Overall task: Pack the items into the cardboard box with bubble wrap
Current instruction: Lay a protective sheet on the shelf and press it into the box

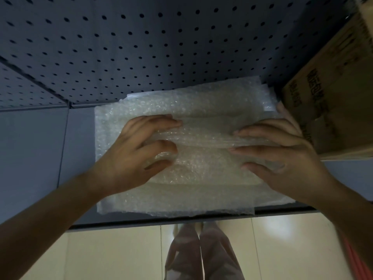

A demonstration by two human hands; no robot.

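Bubble wrap sheets flat, lengthwise left-right.

Dark grey pegboard back wall, split into 2 panels by a seam. Grey shelf surface below it. Glossy cream floor tiles, soft light glare at right.

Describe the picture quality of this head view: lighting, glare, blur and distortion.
Head view: dim and bluish overall; the pegboard holes smear toward the corners, showing blur and wide-angle stretch. The bubble wrap is the brightest area, with small glints. Soft glare patches sit on the glossy floor. Left hand and right hand look slightly soft, and the cardboard box print is unreadable.
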